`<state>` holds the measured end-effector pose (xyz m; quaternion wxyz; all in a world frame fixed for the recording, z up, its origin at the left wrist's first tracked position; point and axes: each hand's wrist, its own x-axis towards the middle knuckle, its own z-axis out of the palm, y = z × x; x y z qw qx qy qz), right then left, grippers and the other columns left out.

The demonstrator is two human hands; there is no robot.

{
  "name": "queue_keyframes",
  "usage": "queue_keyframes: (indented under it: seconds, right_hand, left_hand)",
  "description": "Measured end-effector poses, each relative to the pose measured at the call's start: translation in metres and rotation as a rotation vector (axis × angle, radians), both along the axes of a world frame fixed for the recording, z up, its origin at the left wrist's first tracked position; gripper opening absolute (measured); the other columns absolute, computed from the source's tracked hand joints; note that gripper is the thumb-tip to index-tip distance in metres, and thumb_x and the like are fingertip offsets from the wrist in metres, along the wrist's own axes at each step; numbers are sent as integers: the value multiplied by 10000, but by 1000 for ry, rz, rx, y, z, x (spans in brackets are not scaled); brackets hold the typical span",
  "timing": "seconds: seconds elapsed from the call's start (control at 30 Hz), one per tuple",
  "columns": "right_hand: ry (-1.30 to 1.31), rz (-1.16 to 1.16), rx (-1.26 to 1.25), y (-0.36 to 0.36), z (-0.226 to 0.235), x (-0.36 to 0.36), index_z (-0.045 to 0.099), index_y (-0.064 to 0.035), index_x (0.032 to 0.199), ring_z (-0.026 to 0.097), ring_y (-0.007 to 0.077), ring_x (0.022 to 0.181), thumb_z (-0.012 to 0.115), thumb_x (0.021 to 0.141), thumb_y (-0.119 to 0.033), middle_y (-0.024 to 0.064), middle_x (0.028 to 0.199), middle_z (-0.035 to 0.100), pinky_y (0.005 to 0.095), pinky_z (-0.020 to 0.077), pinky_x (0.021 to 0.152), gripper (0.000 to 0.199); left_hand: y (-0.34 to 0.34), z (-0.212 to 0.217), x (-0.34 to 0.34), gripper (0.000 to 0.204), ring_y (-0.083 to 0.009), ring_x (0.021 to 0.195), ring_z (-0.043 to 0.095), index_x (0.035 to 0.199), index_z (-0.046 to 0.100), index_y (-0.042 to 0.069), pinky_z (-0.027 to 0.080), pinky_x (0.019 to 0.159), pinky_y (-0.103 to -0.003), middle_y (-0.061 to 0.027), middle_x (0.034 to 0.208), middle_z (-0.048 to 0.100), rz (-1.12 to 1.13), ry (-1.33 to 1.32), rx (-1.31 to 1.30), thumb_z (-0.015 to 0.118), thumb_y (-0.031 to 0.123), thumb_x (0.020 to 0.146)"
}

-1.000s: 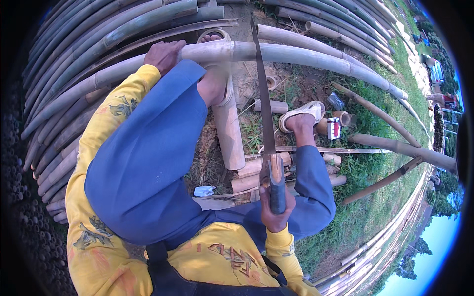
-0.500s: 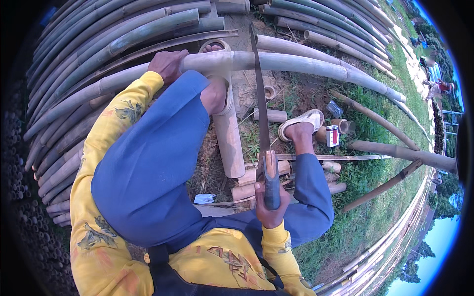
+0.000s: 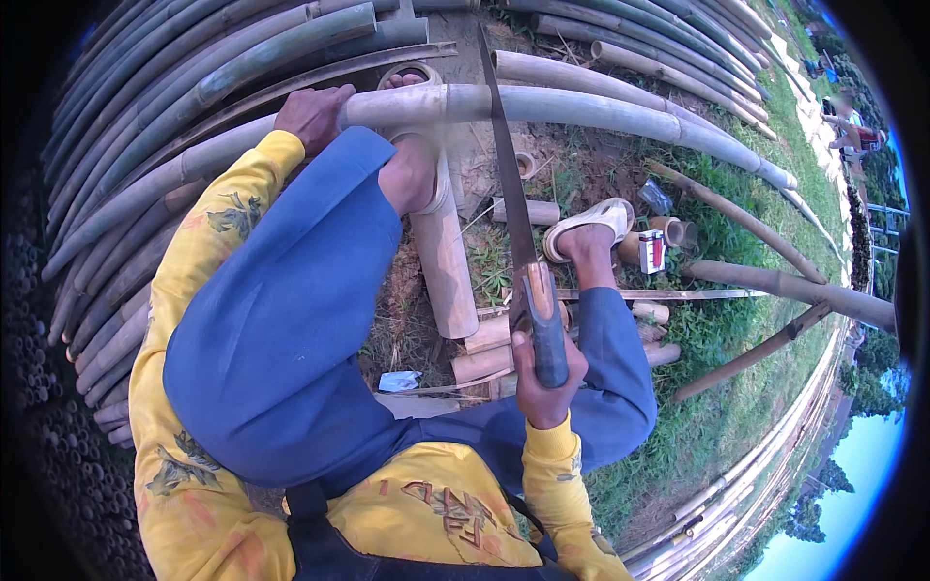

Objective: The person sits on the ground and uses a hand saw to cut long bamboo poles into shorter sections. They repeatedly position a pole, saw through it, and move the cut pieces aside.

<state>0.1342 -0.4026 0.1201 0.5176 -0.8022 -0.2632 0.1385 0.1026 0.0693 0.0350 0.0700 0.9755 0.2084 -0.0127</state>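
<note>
A long pale bamboo pole [image 3: 620, 112] runs across in front of me, and my left hand [image 3: 316, 118] is closed around it left of the middle. The handle of a handsaw [image 3: 508, 169] is in my right hand [image 3: 548, 385], with the fingers wrapped round it. Its long dark blade points away from me and crosses the pole just right of a node; whether it has cut in cannot be seen. My sandaled left foot [image 3: 412, 174] passes beneath the pole, over a thick bamboo piece [image 3: 446, 276] lying lengthwise.
Stacked bamboo poles [image 3: 242, 82] fill the far left, with more poles [image 3: 668, 73] at the far right. Short bamboo offcuts [image 3: 481, 364] lie between my legs. A red-and-white packet [image 3: 652, 252] is beside my right sandal [image 3: 593, 225]. Propped poles [image 3: 785, 281] stand in grass to the right.
The saw and my right hand have moved slightly forward, and the blade reaches farther past the pole. My left hand keeps its grip on the pole. The whole view has shifted a little.
</note>
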Motion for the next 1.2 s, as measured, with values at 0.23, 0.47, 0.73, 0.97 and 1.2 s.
queue_keyframes:
  seconds: [0.23,0.47,0.73,0.97,1.2]
  right_hand:
    - [62,36,66,62,-23,32,661,19,1002,514,98,626,752,922,-65,71,713,625,293,474,613,147]
    - [127,9,24,25,23,6,695,46,1146,567,75,717,716,913,4,44,838,674,259,497,678,238]
    - [45,63,20,29,-3,12,691,21,1052,547,86,691,738,928,-49,45,789,645,271,465,644,150]
    - [75,22,0,39,21,30,685,37,1063,578,103,682,740,909,-29,79,782,677,287,494,665,176]
    - [17,40,-23,35,-9,19,693,22,1068,561,112,655,754,909,-59,97,768,665,289,489,655,189]
  left_hand:
    - [2,-3,-2,455,-399,997,720,1196,606,104,552,866,-511,-188,1063,747,4,50,7,749,340,835]
    - [-3,4,-6,519,-404,991,718,1206,608,90,555,886,-502,-196,1090,746,-13,-5,24,776,375,806]
    - [2,10,4,369,-398,955,721,1164,592,106,554,821,-512,-183,1005,745,-4,56,36,704,297,870]
    - [-1,-7,4,402,-418,987,713,1184,594,110,548,839,-526,-192,1040,747,-39,-21,-3,719,278,841]
    - [2,0,-3,375,-412,986,717,1181,589,117,548,837,-525,-187,1025,745,5,71,-5,703,287,866]
